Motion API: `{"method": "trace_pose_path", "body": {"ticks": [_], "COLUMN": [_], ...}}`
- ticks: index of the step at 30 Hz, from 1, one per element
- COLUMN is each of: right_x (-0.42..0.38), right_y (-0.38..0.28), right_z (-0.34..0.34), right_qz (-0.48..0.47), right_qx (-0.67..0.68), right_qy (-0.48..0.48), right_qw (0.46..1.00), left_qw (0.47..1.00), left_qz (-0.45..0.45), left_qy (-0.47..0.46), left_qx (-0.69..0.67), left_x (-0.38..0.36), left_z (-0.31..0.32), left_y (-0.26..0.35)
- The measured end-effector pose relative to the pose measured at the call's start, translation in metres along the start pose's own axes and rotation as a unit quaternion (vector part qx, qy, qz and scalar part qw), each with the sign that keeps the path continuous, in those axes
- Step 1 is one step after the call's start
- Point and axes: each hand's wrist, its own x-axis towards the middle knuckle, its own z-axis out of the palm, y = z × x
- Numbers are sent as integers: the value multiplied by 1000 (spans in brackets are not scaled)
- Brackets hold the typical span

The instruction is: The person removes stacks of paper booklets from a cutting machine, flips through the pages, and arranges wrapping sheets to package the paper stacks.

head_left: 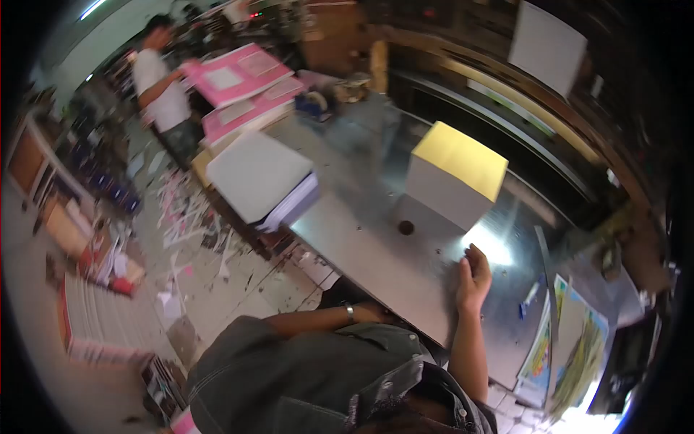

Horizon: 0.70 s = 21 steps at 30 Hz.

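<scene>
My right hand (475,281) is raised over the metal table (347,239), fingers loosely apart and nothing in them. Just beyond it stands a tall block of paper (452,192) with a yellow top sheet, apart from the fingertips. My left hand (372,313), with a silver band at the wrist, is low against my body by the table's near edge. Its fingers are hidden, so what they do cannot be seen. Left of the yellow-topped block, a stack of white paper (260,177) sits at the table's edge.
Pink printed sheets (242,76) lie piled at the far left, where another person (163,87) has a hand on them. A blue tape dispenser (314,106) is beside them. To the right are a blue cutter (531,298), a metal strip (551,289) and printed sheets. Paper scraps (184,210) litter the floor.
</scene>
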Motion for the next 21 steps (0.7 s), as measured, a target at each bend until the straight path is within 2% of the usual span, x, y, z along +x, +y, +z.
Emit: {"method": "trace_pose_path", "body": {"ticks": [3,6,12,15,18,21], "right_x": [-1,-4,-6,-10,-12,-10], "right_y": [-1,-11,-6,-11,-9,2], "right_z": [-1,0,-2,-4,-3,-4], "right_qz": [-23,19,-25,-4,-31,-57], "right_qx": [-1,31,-1,-43,-44,-56], "right_qy": [-11,-16,-30,-66,-68,-45], "right_qw": [1000,999,999,997,996,996], "left_qw": [1000,1000,999,996,992,992], "left_qz": [-7,-11,-15,29,-35,4], "left_qy": [15,22,25,72,57,106], "left_qx": [6,4,14,-53,-106,-68], "left_x": [0,5,21,-10,-68,-75], "left_z": [3,2,3,-11,-42,-33], "left_y": [2,-2,-36,-16,32,2]}}
